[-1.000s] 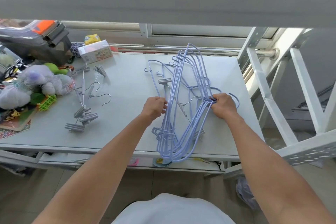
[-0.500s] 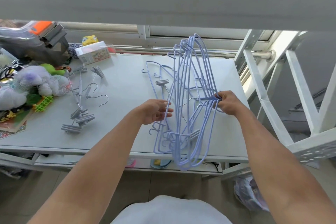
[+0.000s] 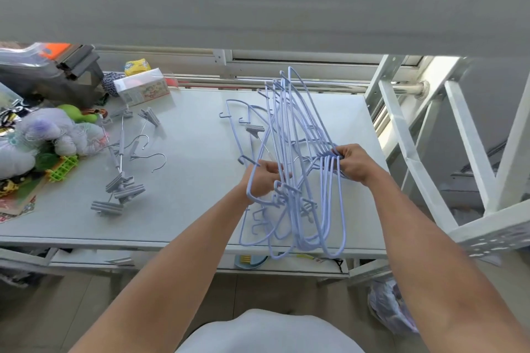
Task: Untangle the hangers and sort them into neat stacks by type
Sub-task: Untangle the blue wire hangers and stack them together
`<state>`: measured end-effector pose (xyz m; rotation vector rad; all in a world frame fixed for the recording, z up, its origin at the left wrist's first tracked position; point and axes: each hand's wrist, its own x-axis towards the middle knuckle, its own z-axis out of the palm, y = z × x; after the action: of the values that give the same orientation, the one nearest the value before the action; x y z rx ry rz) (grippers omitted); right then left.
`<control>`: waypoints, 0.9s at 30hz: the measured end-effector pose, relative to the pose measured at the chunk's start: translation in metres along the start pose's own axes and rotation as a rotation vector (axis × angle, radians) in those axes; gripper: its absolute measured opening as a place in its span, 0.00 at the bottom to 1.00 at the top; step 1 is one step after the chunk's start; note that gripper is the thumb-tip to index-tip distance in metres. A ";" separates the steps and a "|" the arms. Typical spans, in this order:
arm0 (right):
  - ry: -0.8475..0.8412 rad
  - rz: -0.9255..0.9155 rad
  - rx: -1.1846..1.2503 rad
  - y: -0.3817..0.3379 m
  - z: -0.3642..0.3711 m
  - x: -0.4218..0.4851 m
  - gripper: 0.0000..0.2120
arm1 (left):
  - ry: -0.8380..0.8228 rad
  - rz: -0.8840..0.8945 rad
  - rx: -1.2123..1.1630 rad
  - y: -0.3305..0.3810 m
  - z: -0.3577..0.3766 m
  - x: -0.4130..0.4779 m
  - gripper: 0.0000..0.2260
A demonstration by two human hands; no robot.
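The right hand (image 3: 354, 163) has a closed grip on the hooks of the lavender wire hangers (image 3: 304, 152), holding the bundle tilted above the surface's (image 3: 195, 152) right side. The left hand (image 3: 262, 180) closes around one hanger's wire. Grey clip hangers (image 3: 122, 180) lie near the left edge.

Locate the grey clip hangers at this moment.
In the head view the grey clip hangers lie on the table's left half, beside the toy pile, away from both hands.
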<state>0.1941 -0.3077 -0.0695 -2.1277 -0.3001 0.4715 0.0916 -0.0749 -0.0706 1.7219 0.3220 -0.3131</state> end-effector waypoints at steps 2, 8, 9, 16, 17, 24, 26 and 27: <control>0.020 -0.010 -0.002 -0.001 0.001 0.000 0.06 | 0.134 -0.040 -0.225 0.002 -0.002 -0.002 0.16; 0.050 -0.013 -0.036 0.002 0.005 -0.003 0.04 | 0.418 -0.023 -0.394 0.016 -0.035 -0.004 0.09; 0.056 -0.016 -0.047 0.004 0.006 -0.001 0.04 | 0.447 0.000 -0.362 0.012 -0.049 -0.002 0.10; 0.068 0.024 -0.114 -0.003 0.019 0.004 0.03 | 0.610 -0.113 0.177 -0.031 -0.172 -0.004 0.05; 0.080 0.042 -0.161 -0.005 0.021 0.006 0.03 | 0.612 -0.163 0.293 -0.037 -0.182 -0.006 0.05; 0.135 0.172 -0.594 -0.023 0.033 0.007 0.15 | 0.660 -0.021 0.672 -0.012 -0.114 -0.024 0.19; 0.150 0.180 -0.639 -0.028 0.033 0.004 0.16 | 0.434 -0.047 0.662 -0.005 -0.075 -0.023 0.28; 0.146 0.184 -0.630 -0.031 0.032 0.004 0.15 | 0.316 -0.089 0.702 -0.004 -0.058 -0.024 0.33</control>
<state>0.1822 -0.2654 -0.0617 -2.8062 -0.1814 0.3497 0.0697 -0.0184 -0.0559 2.4620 0.5659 -0.2291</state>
